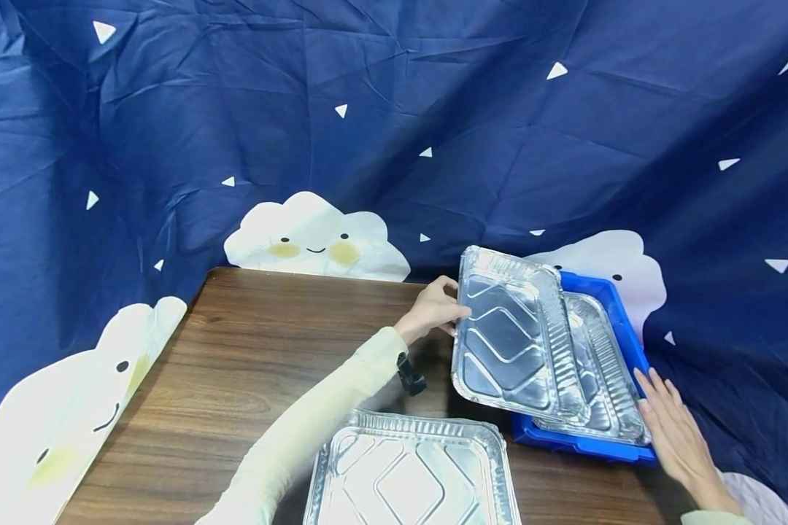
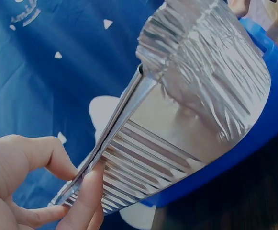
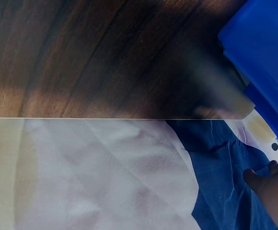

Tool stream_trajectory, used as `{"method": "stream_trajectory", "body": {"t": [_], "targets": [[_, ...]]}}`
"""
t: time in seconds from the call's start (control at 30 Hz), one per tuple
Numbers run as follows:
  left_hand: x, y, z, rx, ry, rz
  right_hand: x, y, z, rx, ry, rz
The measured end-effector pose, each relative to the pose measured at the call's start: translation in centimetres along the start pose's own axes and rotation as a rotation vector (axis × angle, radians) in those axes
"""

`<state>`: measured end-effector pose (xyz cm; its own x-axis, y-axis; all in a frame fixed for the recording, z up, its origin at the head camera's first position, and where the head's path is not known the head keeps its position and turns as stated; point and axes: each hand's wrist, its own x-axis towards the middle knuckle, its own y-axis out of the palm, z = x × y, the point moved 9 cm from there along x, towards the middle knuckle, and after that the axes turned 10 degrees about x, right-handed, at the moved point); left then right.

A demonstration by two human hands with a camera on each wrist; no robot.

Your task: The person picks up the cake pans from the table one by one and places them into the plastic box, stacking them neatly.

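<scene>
My left hand (image 1: 436, 310) pinches the left rim of a tilted foil tray (image 1: 508, 335), raised above the left side of a blue bin (image 1: 630, 343). In the left wrist view, thumb and fingers (image 2: 88, 196) grip the tray's folded edge (image 2: 122, 108). Beneath it a second foil tray (image 1: 607, 379) lies slanted in the bin, partly covered. My right hand (image 1: 676, 430), fingers straight, is at the bin's right side; whether it touches the bin or the tray is hard to tell. Another foil tray (image 1: 414, 474) lies on the table in front.
The brown wooden table (image 1: 269, 350) stands against a dark blue curtain (image 1: 381, 109) with white triangles and smiling clouds. The bin is near the table's right edge, seen as a straight border in the right wrist view. A black strap (image 1: 410, 375) hangs from my left wrist.
</scene>
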<state>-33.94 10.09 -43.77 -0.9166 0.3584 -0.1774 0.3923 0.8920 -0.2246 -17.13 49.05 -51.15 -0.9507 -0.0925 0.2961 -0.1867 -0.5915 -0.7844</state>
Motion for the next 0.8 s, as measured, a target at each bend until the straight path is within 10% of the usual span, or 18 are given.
{"method": "stream_trajectory", "body": {"t": [0.8], "targets": [[2.7,7.7,-1.2,0.210,-0.070,-0.145,0.0,0.2,-0.1,0.008,-0.007,0.003]]}}
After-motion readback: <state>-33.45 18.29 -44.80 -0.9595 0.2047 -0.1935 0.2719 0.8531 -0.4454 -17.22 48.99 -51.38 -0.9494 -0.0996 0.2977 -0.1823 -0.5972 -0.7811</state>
